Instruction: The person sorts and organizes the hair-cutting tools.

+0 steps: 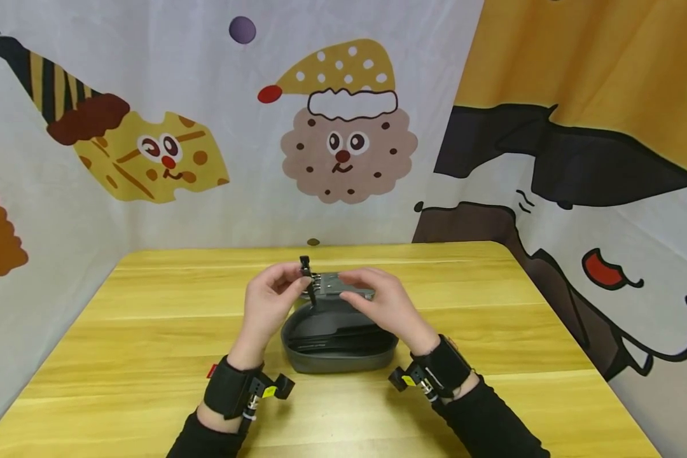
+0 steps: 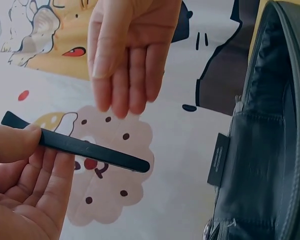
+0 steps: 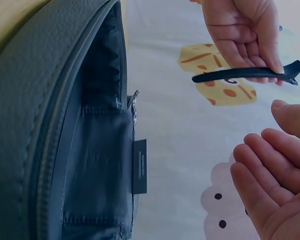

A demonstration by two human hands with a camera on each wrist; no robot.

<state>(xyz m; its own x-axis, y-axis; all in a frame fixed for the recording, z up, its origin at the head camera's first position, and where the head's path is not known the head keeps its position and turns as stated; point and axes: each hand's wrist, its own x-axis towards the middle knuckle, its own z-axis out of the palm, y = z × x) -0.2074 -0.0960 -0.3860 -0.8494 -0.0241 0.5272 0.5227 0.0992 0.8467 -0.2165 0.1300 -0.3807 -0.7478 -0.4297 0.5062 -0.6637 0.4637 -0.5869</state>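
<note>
My left hand (image 1: 268,296) pinches a long black hair clip (image 1: 307,280) between thumb and fingers, above the back left of the case. One end of the clip (image 2: 95,150) flares out and the other is rounded, as the left wrist view shows. Nothing is in my right hand (image 1: 386,302), whose fingers are apart and loosely bent, to the right of the clip. Below both hands a dark grey zippered case (image 1: 340,364) lies unzipped, with a dark lining and a small black tag (image 3: 140,166) at its edge.
Behind the case's opening is a grey flat part (image 1: 329,284) with small silvery pieces at its left, partly covered by my right hand. The case stands on a yellow wooden table (image 1: 166,331). A curtain (image 1: 206,76) with cartoon prints hangs behind the table.
</note>
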